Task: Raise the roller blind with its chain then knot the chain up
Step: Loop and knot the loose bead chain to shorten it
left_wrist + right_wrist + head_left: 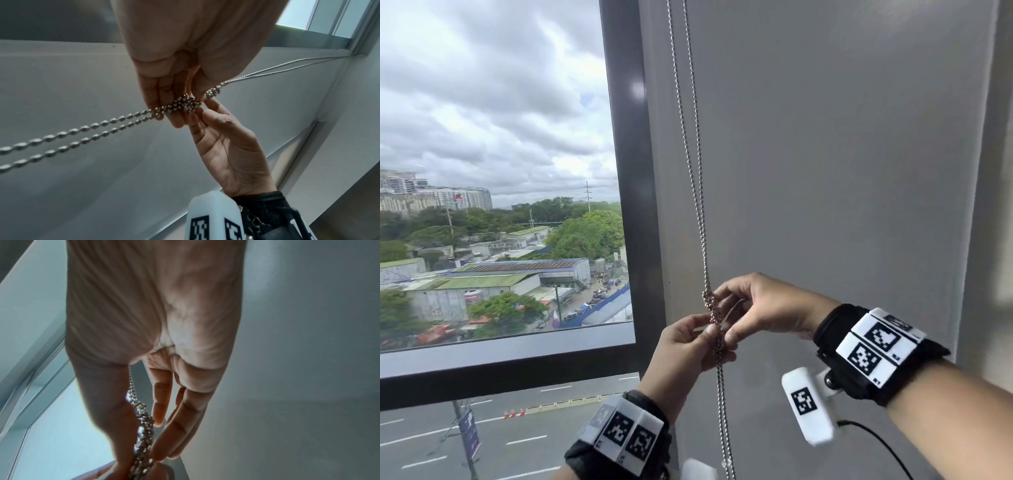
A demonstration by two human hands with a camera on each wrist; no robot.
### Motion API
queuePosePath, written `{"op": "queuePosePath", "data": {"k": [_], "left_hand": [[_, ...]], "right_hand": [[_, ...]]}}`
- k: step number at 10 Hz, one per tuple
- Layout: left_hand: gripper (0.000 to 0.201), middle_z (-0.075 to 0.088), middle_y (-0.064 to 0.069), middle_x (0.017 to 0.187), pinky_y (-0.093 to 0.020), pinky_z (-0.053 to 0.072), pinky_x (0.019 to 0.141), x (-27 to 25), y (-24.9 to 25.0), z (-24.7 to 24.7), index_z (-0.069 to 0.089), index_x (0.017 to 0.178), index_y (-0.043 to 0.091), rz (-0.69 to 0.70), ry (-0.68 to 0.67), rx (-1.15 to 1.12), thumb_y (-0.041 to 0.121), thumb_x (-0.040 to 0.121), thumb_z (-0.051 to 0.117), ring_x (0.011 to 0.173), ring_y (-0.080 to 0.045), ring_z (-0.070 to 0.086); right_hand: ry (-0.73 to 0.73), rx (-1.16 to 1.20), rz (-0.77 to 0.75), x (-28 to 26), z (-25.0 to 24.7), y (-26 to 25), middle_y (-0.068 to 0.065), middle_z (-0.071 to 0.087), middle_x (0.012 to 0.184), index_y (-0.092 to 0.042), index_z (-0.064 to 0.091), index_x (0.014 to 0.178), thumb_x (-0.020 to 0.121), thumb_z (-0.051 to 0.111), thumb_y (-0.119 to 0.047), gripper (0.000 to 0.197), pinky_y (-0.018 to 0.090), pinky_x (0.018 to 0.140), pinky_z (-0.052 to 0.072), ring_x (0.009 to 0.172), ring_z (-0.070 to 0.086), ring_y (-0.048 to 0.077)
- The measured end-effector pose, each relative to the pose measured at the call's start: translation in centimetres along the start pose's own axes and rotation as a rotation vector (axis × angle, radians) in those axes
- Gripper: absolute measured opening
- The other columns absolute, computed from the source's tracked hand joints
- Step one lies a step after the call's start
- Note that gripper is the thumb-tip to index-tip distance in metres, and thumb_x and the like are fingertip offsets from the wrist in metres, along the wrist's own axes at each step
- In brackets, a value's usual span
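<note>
Both hands meet at the knot (pixel 711 306) in the bead chain (pixel 690 147), which hangs as two strands just right of the dark window frame (pixel 631 171) and against the grey wall panel (pixel 842 154). From the head camera, the left hand (pixel 688 349) comes up from below the knot and pinches the chain between thumb and fingers at the knot's lower end. The right hand (pixel 763 308) reaches in from the right of the knot, its fingers curled and touching the bunched beads. Below the hands the two strands run on down side by side. Each wrist carries a black band with white marker blocks (pixel 873 342).

In the left wrist view, the left hand (pixel 185 56) has its fingers closed on the knot (pixel 186 104), thumb on one side and fingertips on the other. The right hand (pixel 228 151) comes to the knot from the opposite side, its thumb tip and a fingertip set against the beads. Two strands (pixel 82 134) leave the knot toward the camera; two more run from it to the window corner.

In the right wrist view, the right hand (pixel 154 321) holds the twisted, bunched chain (pixel 144 431) between thumb and fingers. Fingertips of the left hand (pixel 115 470) touch the bundle at its far end.
</note>
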State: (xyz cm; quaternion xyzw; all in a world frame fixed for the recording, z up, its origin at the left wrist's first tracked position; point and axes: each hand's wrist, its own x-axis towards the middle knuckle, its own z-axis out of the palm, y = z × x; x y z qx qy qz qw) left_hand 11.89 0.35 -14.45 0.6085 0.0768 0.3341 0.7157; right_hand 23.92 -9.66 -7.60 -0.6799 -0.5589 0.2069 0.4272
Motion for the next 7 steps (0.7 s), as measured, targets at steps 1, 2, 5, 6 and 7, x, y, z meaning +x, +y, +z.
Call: {"op": "queuePosePath", "data": {"k": [1, 2, 5, 6, 7], "left_hand": [[0.016, 0.069, -0.017, 0.074, -0.036, 0.059, 0.07, 0.0, -0.9, -0.4, 0.063, 0.097, -0.006, -0.025, -0.008, -0.009, 0.001, 0.093, 0.05, 0.064, -0.023, 0.067], [0.021, 0.072, -0.018, 0.082, -0.035, 0.056, 0.074, 0.1, -1.5, -0.8, 0.064, 0.101, -0.004, -0.052, -0.016, -0.002, 0.003, 0.096, 0.045, 0.072, -0.028, 0.07], [0.023, 0.066, -0.01, 0.093, -0.024, 0.044, 0.074, 0.5, -1.3, -1.7, 0.066, 0.111, 0.008, -0.041, 0.0, 0.104, 0.004, 0.093, 0.051, 0.089, -0.019, 0.056], [0.025, 0.062, -0.005, 0.094, -0.02, 0.04, 0.069, 0.4, -0.9, -2.1, 0.063, 0.114, 0.01, -0.004, -0.023, 0.184, 0.004, 0.092, 0.054, 0.087, -0.018, 0.048], [0.049, 0.062, -0.008, 0.118, -0.01, 0.047, 0.076, 0.6, 0.0, -2.7, 0.044, 0.136, 0.003, 0.016, 0.025, 0.298, 0.004, 0.089, 0.058, 0.101, -0.012, 0.056]], "right_hand": [[0.053, 0.064, 0.002, -0.1, 0.3, 1.1, 0.004, 0.067, 0.087, -0.008, 0.065, 0.104, 0.07, 0.073, 0.017, 0.043, 0.026, 0.075, 0.057, 0.074, 0.065, 0.013], [0.12, 0.08, -0.003, 0.0, 0.9, 2.0, 0.004, 0.068, 0.085, -0.004, 0.068, 0.101, 0.071, 0.072, 0.012, 0.034, 0.031, 0.08, 0.056, 0.076, 0.065, 0.016], [0.337, 0.0, -0.01, 0.4, 3.1, 1.9, -0.002, 0.066, 0.08, -0.013, 0.066, 0.095, 0.078, 0.068, -0.003, 0.02, 0.033, 0.073, 0.054, 0.07, 0.06, 0.012], [0.364, 0.006, 0.029, 0.7, 3.6, 1.8, -0.001, 0.069, 0.09, -0.014, 0.061, 0.118, 0.079, 0.067, -0.007, 0.04, 0.038, 0.08, 0.056, 0.074, 0.063, 0.014], [0.389, -0.086, 0.052, 0.6, 3.7, 0.9, -0.001, 0.068, 0.097, -0.009, 0.055, 0.132, 0.08, 0.068, -0.014, 0.054, 0.031, 0.08, 0.053, 0.079, 0.063, 0.013]]}}
